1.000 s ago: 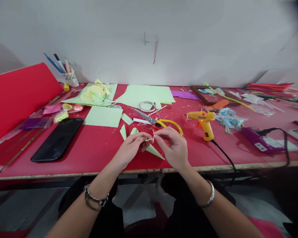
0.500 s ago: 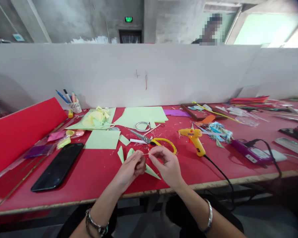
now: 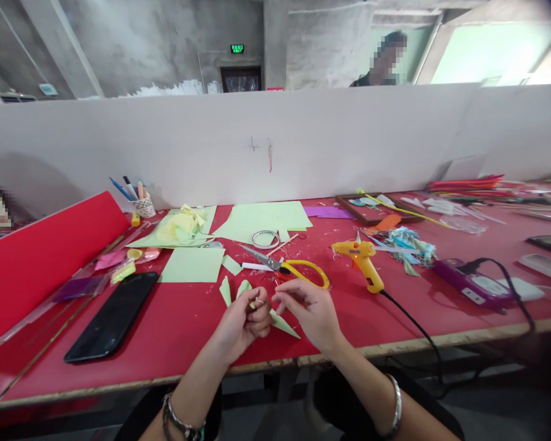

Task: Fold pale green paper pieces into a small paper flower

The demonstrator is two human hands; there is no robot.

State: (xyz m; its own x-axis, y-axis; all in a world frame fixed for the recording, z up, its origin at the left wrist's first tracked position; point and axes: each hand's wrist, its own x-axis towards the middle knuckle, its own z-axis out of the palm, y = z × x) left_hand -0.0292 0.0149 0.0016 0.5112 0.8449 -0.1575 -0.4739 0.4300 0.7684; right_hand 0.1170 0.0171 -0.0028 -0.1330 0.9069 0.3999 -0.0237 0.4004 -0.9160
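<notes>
My left hand (image 3: 243, 320) is closed, with a small loop of thin pale thread (image 3: 259, 302) showing at its thumb and forefinger. Just to its right, my right hand (image 3: 313, 311) has its fingertips pinched together; what they hold, if anything, is too small to make out. Pale green folded paper (image 3: 285, 326) lies on the table beneath and between the hands, its far points rising behind the left one. Yellow-handled scissors (image 3: 305, 270) rest open just beyond the right hand, beside a white pen (image 3: 256, 267).
A yellow glue gun (image 3: 365, 263) stands at right, its cord running over the front edge. A black phone (image 3: 112, 318) and a red board (image 3: 50, 263) are at left. Green sheets (image 3: 193, 264), a tape roll (image 3: 266, 239) and a purple power adapter (image 3: 472, 283) lie farther back.
The fine thread stretched between both hands' fingertips now shows as a loop at my left hand. My left fingers have curled more and turned. The camera view has shifted slightly.
</notes>
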